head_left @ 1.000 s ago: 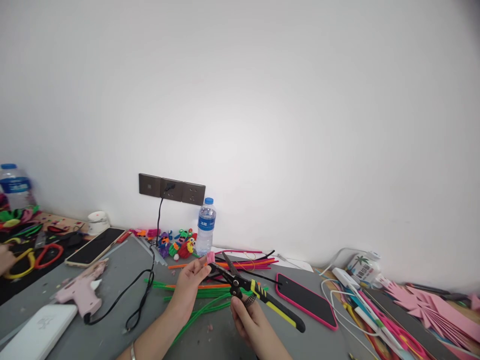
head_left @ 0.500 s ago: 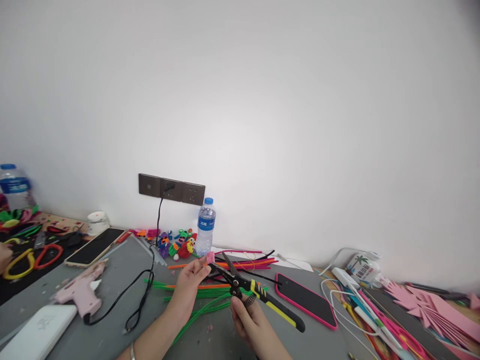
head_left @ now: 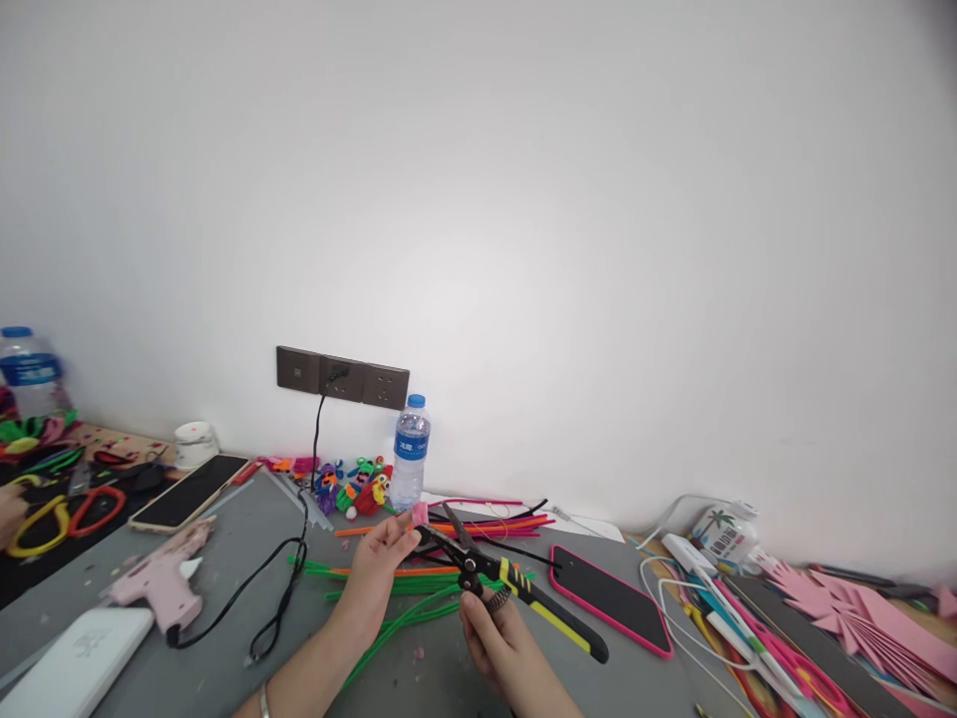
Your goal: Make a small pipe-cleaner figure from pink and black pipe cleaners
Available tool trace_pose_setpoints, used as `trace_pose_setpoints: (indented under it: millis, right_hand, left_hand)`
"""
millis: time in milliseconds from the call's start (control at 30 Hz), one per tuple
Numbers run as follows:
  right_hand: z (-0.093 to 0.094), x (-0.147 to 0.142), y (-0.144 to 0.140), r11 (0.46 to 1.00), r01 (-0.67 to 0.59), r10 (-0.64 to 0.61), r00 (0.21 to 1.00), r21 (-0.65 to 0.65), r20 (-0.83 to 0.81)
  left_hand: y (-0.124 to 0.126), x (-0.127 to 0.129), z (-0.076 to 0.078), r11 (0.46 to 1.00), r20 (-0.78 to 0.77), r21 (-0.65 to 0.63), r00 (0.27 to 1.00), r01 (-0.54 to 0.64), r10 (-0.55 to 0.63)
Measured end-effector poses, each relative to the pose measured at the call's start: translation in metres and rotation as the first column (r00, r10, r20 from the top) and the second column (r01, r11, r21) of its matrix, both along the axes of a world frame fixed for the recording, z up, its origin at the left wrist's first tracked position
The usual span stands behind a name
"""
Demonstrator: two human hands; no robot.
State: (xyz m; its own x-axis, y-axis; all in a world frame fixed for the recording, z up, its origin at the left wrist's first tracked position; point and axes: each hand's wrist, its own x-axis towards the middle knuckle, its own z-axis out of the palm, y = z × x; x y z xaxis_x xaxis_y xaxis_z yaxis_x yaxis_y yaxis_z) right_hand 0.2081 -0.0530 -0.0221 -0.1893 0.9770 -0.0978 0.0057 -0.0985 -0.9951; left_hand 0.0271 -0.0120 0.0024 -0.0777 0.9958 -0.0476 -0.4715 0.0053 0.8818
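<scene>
My left hand (head_left: 378,573) is closed in a pinch near the middle of the table, with a small pink piece (head_left: 420,514) at its fingertips. Whether the piece is paper or fuzzy wire I cannot tell. In my right hand (head_left: 497,638) are spring-loaded shears (head_left: 515,586) with black and yellow handles, gripped close to the pivot. Their blades stand apart and point toward the left fingertips; one blade is beside the left thumb. Under and behind both hands lie green pipe cleaners (head_left: 426,588) and orange and red pipe cleaners (head_left: 508,526).
A phone with a pink rim (head_left: 609,600) lies right of the shears. Behind stands a water bottle (head_left: 411,454) beside small colourful figures (head_left: 355,489). A pink glue gun (head_left: 160,578) and its cable are at left, near another person's hand (head_left: 10,514). Pink folded paper (head_left: 859,618) lies far right.
</scene>
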Motion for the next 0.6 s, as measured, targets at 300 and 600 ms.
trace_pose_setpoints:
  millis: [300,600]
  right_hand:
    - [0.0030,-0.0004,-0.0002,0.997,-0.067,0.068,0.997,-0.038,0.022]
    - [0.0008,0.0000,0.0004,1.000,-0.023,0.023,1.000,-0.007,0.000]
  left_hand:
    - [-0.0002,-0.0008,-0.0001,1.000,-0.008,0.003,1.000,0.007,-0.007]
    - [-0.0013,-0.0007,0.0032,1.000,-0.014,0.000,1.000,0.015,-0.015]
